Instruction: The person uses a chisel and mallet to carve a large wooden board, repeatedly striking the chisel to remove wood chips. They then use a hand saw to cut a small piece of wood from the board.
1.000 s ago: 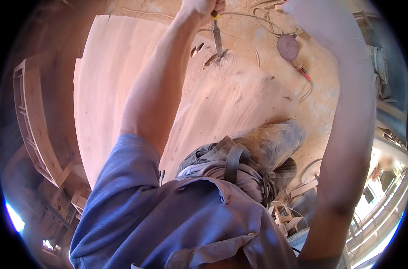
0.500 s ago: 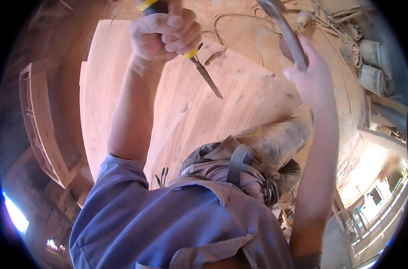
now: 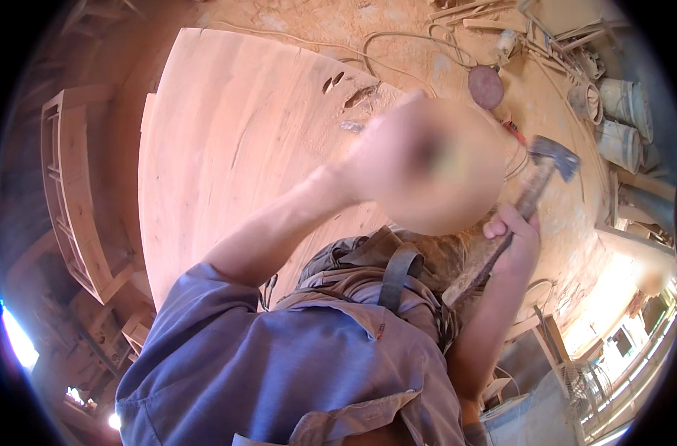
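My right hand (image 3: 515, 241) is closed round the wooden handle of a hatchet (image 3: 555, 158). Its dark metal head points up and away from me, and the handle's lower end slants down towards my lap. My left hand (image 3: 420, 163) reaches across in front of me over the right part of a broad wooden slab (image 3: 227, 149). A round blur covers its fingers, so whatever it holds is hidden. Dark hollows (image 3: 361, 95) mark the slab's surface near its far right edge.
Hoses or cables (image 3: 398, 33) lie on the dusty floor beyond the slab, near a round reddish disc (image 3: 486, 86). Buckets (image 3: 619, 141) and scrap wood (image 3: 494, 22) stand at the right. A wooden frame (image 3: 75, 201) is at the left, a fan (image 3: 584, 379) lower right.
My left hand, which held a yellow-and-black-handled chisel, has swung right and nearer; blur now hides its grip. My right hand has come down, bringing the hatchet's head into view.
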{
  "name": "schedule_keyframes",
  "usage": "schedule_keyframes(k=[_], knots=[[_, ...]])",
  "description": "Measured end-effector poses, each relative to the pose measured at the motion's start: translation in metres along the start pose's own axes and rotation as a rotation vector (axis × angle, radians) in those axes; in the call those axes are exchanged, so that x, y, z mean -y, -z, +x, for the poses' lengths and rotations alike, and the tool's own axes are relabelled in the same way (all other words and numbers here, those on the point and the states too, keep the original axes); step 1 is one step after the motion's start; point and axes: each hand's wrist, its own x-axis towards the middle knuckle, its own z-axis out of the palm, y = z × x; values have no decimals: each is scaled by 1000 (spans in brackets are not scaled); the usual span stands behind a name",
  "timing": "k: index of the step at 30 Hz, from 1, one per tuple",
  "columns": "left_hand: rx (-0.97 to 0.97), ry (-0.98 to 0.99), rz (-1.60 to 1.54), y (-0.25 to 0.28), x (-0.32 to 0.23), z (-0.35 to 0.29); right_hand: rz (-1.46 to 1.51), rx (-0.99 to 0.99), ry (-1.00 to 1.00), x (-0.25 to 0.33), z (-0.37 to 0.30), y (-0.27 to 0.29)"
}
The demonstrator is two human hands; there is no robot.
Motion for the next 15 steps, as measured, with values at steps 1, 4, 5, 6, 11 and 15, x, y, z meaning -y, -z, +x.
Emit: schedule_keyframes(k=[1,4,5,6,11,15], knots=[[-21,-95,-55,-20,8,-3,20,1,106,4,-5,2],[25,-258,47,-43,1,-2,82,47,407,5,-19,6],[52,-287,129,-44,-2,-2,115,56,458,7,-24,2],[51,-323,155,-47,0,0,152,61,513,10,-29,0],[48,-338,238,-49,21,16,228,66,355,6,-42,-4],[107,-388,265,-49,30,13,230,-54,246,-7,-57,-2]])
